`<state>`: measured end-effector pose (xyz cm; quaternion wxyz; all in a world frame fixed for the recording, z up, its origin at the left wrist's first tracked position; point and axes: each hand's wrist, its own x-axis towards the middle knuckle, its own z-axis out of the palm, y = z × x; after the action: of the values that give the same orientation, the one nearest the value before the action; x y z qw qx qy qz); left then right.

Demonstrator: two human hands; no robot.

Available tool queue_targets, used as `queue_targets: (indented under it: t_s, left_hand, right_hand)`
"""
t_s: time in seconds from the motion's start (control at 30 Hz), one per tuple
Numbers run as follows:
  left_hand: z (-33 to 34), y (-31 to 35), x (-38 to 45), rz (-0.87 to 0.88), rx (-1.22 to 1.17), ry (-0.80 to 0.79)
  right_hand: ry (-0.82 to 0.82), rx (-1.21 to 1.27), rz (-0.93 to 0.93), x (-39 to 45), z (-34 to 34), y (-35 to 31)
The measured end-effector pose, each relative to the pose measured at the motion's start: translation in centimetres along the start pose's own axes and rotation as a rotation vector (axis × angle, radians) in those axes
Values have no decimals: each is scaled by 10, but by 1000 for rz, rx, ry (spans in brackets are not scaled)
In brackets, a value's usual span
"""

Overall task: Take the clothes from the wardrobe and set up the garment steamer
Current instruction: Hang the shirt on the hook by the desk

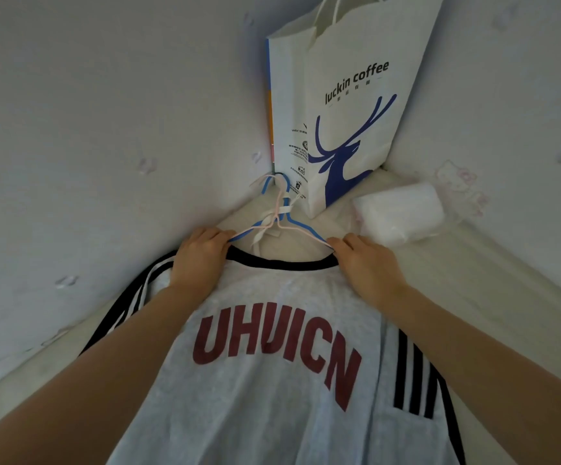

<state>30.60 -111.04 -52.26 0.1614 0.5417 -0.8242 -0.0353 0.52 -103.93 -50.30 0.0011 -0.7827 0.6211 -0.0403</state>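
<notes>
Nearest to me, spread flat across the pale bed surface [494, 297], lies the light grey jersey T-shirt [272, 397] with dark red block lettering on its chest, a black-trimmed neckline and black-and-white stripes down each sleeve; it reaches from the bottom of my view up to the collar, so it is out of the wardrobe, and I see no steamer anywhere. Both my forearms run up over it. My left hand [200, 260] has its fingers curled over the left shoulder, pinching fabric and wire where the hanger arm enters the neckline, and my right hand [368, 263] does the same on the right shoulder. I judge this two-sided grip is there to square the shirt on its hanger, or to slip the wire free, without stretching the collar. Beyond my fingertips the thin wire hangers, one blue and one pale pink [277, 216], lie together with their hooks pointing into the corner. Just right of them sits a white soft plastic-wrapped pack [400, 213]. Farthest back, a white paper carrier bag with a blue deer print [349, 112] leans upright in the corner of the pale walls.
</notes>
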Motion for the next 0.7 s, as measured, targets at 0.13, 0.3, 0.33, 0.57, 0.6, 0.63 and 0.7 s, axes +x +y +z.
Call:
queue_targets:
  t_s: [0.13, 0.3, 0.33, 0.57, 0.6, 0.63, 0.7]
  left_hand:
    - [-9, 9, -7, -105, 28, -85]
    - [-25, 20, -30, -89, 54, -121]
    - [-29, 23, -36, -94, 48, -138]
    - [-54, 52, -79, -80, 14, -227]
    - [-57, 57, -87, -73, 3, -235]
    - [-59, 62, -95, -68, -5, -246]
    - [-64, 70, -111, -54, -9, -262]
  right_hand:
    - [-59, 41, 18, -7, -5, -1]
    - [-90, 39, 58, -28, -14, -12]
    - [-102, 32, 67, -33, -18, -14]
    - [-204, 49, 140, -74, -38, -43]
    - [-216, 54, 148, -83, -41, -50]
    - [-218, 65, 162, -93, -43, -58]
    - [-228, 86, 186, -115, -47, -74]
